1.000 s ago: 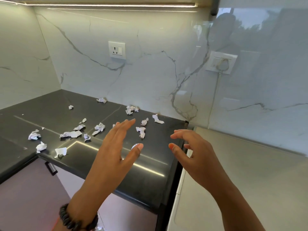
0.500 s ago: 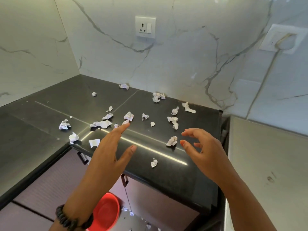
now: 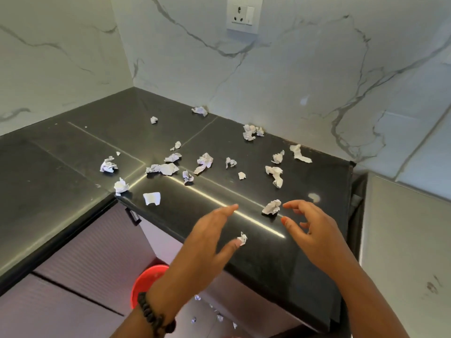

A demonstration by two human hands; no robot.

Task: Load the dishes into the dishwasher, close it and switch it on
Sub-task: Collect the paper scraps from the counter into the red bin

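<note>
Head view: both my hands, left (image 3: 202,242) and right (image 3: 314,237), hover with empty, spread fingers over the worktop (image 3: 73,167), and careless sweeping could knock paper scraps (image 3: 271,207) floorward.

Bright, even light | glare streak on countertop (image 3: 219,196) (glossy); wide-angle edge bending

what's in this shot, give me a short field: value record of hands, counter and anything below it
left hand: open, above counter edge, holds nothing
right hand: open, fingers loosely curled, beside a crumpled paper scrap
counter: black, strewn with crumpled paper scraps
wall socket: on marble backsplash
red bin: on floor below counter
dishes, dishwasher: none visible
</note>
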